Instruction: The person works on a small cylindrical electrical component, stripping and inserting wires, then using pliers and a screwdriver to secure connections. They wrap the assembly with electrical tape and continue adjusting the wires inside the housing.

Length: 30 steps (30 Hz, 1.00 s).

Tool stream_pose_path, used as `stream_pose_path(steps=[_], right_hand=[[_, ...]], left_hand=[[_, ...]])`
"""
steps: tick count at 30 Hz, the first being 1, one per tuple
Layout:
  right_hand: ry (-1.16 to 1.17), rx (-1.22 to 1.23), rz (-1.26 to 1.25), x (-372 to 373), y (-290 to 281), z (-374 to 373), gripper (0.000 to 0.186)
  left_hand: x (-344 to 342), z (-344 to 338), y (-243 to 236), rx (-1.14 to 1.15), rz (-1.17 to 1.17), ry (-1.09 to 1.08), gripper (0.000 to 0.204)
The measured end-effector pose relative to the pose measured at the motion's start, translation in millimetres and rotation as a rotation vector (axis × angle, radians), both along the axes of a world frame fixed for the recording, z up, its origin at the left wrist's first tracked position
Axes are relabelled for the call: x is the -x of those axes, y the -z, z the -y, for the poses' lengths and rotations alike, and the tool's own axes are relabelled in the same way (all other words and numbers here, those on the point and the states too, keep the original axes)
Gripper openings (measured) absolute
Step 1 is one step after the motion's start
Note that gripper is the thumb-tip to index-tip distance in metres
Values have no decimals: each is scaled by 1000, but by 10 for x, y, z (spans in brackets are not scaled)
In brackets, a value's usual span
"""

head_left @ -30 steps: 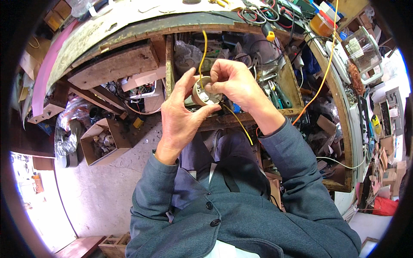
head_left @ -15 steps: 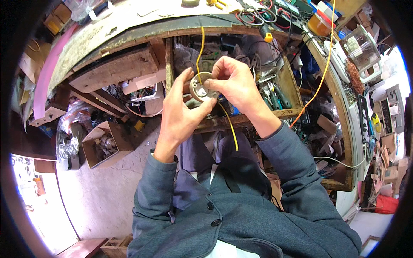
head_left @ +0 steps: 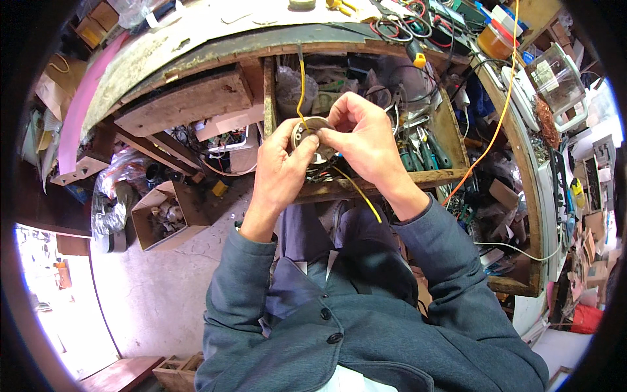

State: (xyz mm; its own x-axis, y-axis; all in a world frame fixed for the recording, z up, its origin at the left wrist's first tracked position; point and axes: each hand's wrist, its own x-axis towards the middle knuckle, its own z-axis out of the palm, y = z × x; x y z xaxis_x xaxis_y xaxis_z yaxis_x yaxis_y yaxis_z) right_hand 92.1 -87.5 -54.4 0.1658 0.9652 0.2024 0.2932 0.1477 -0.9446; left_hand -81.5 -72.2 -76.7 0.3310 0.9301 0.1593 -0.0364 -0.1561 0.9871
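A round, pale, shallow cup-like part (head_left: 315,122) with small holes in its face is held up over an open drawer. My left hand (head_left: 277,171) is closed around its left side, thumb toward the front. At its inner right side my right hand (head_left: 367,142) is closed in a pinch, thumb against finger; what lies between the tips is hidden. A yellow wire (head_left: 301,88) comes down into the part from the bench side. Its loose tail (head_left: 363,194) hangs out below, beneath my right hand.
The wooden drawer (head_left: 366,186) under my hands holds green-handled tools (head_left: 428,150) and tangled wires. A worn bench (head_left: 215,46) runs beyond it. An open carton (head_left: 171,215) stands on the floor at left. An orange-yellow cable (head_left: 486,140) hangs at right.
The round part has tilted, its face now seen more edge-on. My left fingers have closed in around it, and the wire's tail has swung right.
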Motion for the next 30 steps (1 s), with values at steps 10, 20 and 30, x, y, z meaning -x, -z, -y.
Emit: stream_pose_path(steps=[10, 20, 30], right_hand=[[65, -110, 154, 152, -91, 120, 15], [69, -126, 150, 147, -79, 157, 15], [92, -161, 167, 175, -63, 160, 15]], left_hand=[[18, 13, 67, -157, -14, -105, 22], [16, 35, 37, -137, -32, -121, 21], [7, 33, 63, -186, -55, -144, 23]])
